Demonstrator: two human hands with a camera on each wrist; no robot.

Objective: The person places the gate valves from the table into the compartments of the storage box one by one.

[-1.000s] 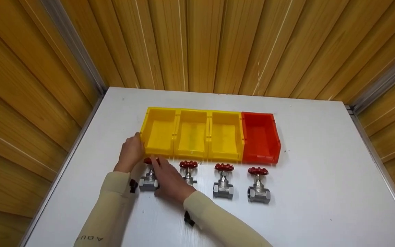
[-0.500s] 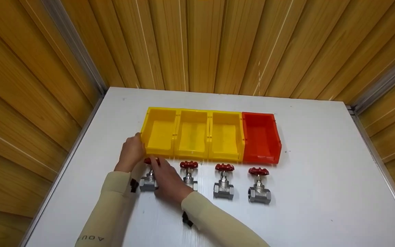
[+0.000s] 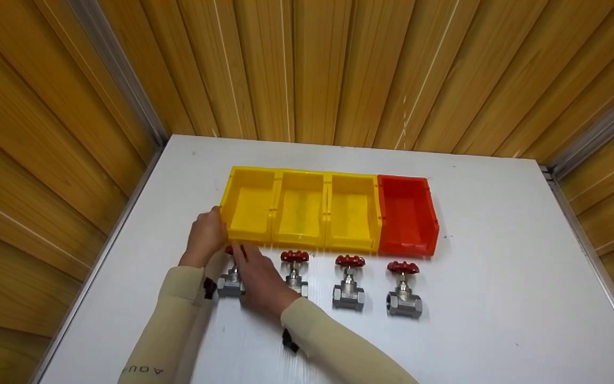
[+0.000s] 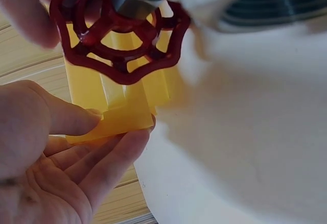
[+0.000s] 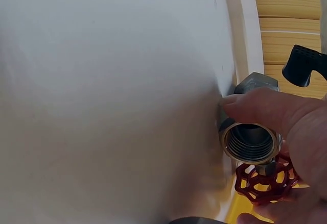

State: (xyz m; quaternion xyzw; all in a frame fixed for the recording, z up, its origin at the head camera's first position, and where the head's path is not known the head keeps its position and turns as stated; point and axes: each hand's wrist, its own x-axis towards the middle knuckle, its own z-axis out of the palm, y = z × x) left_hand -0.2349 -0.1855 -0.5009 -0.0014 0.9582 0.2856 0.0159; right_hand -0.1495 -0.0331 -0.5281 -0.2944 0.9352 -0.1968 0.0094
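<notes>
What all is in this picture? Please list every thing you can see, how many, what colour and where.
Yellow open-topped plastic bins: three, yellow, side by side mid-table
Red open-topped plastic bin: one, red, right end of that row
Metal valves with round handwheels: four, silver-grey with red wheels, in a row before the bins
White flat tabletop: one, white, beneath everything
Wood-grain panelled walls: three, golden brown, left, back and right
Straight metal posts: two, grey, at the wall corners
Small hard-looking pieces: two, black, by the wrists
Long fabric sleeves: two, cream, on the forearms
Left hand: one, bare, gripping the leftmost bin
Right hand: one, bare, holding the leftmost valve
</notes>
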